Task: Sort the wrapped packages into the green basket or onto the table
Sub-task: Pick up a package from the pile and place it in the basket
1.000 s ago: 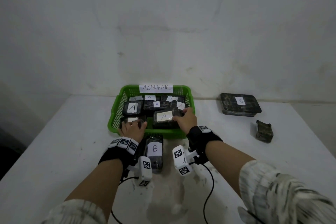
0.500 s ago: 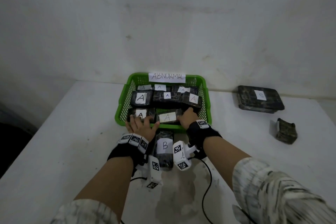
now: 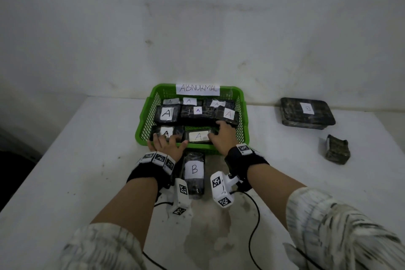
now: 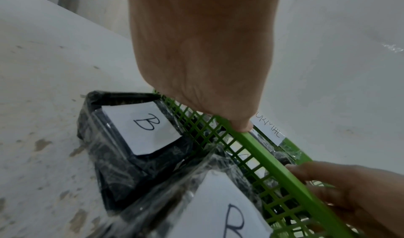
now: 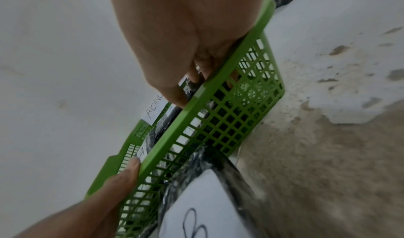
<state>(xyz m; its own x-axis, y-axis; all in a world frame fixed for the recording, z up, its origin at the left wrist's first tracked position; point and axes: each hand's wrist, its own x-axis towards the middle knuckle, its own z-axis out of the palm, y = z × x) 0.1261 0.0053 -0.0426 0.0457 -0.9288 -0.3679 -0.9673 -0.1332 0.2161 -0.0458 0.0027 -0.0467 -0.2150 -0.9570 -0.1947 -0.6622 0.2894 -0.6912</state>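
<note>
Your left hand (image 3: pixel 166 147) lies spread and your right hand (image 3: pixel 222 138) curls over slippery film-wrapped A-labelled packages (image 3: pixel 198 136) at the green basket (image 3: pixel 144 120)'s near edge; take them by their stiff ends.

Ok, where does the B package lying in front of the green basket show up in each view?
Head: B package sits lower centre, between the wrists, against the basket's near wall.
Left wrist: centre left, label facing up, left of the mesh.
Right wrist: bottom centre, blurred, under the mesh.
Shared landmark: the basket near rim.
</note>
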